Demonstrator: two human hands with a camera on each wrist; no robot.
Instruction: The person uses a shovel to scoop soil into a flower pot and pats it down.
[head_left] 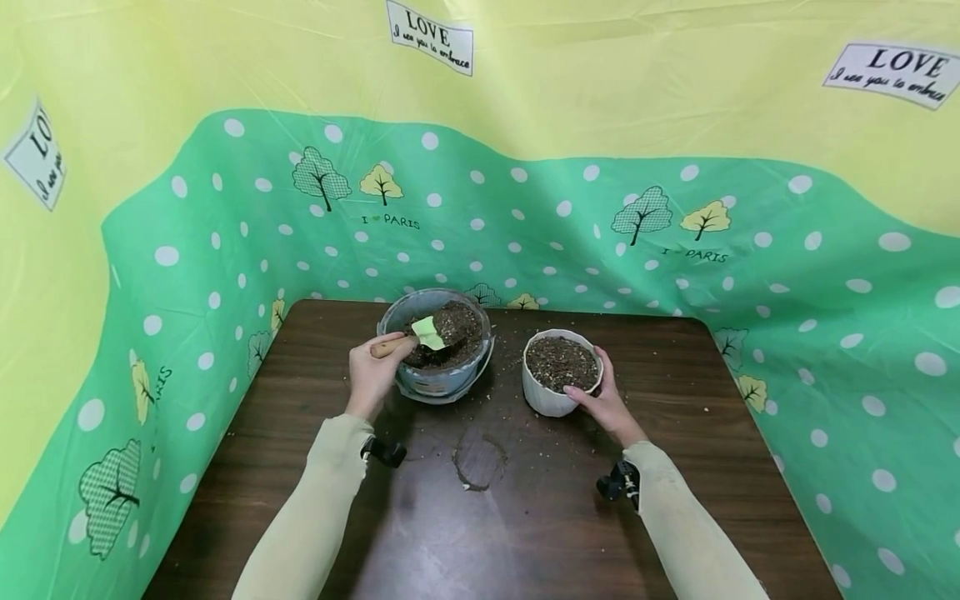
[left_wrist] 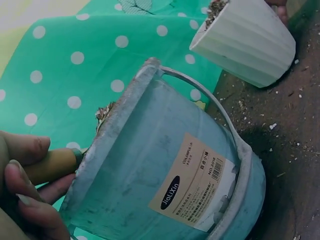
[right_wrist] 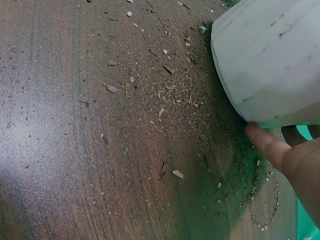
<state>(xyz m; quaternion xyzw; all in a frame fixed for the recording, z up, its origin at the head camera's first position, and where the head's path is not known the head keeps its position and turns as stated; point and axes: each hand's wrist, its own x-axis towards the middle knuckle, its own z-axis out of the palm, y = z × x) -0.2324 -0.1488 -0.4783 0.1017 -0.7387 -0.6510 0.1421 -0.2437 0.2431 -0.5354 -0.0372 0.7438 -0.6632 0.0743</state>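
Note:
My left hand (head_left: 370, 379) grips the wooden handle of a small trowel (head_left: 388, 347) over a blue bucket (head_left: 438, 383). Its pale green blade (head_left: 428, 333) lies against the dark soil (head_left: 459, 323) inside. In the left wrist view the fingers wrap the handle (left_wrist: 52, 166) beside the bucket's rim, and the blade is hidden. To the right stands a white ribbed flowerpot (head_left: 546, 402), filled with soil (head_left: 561, 362) nearly to its rim. My right hand (head_left: 609, 407) holds this pot from its right side, thumb near the rim. One fingertip (right_wrist: 257, 134) meets the pot's edge in the right wrist view.
Both containers stand toward the back of a dark wooden table (head_left: 637, 533). A ring of spilled soil (head_left: 480, 462) marks its middle, and crumbs lie around the pot. The bucket's handle (left_wrist: 220, 107) hangs down its side. A green and yellow patterned cloth (head_left: 525, 217) surrounds the table.

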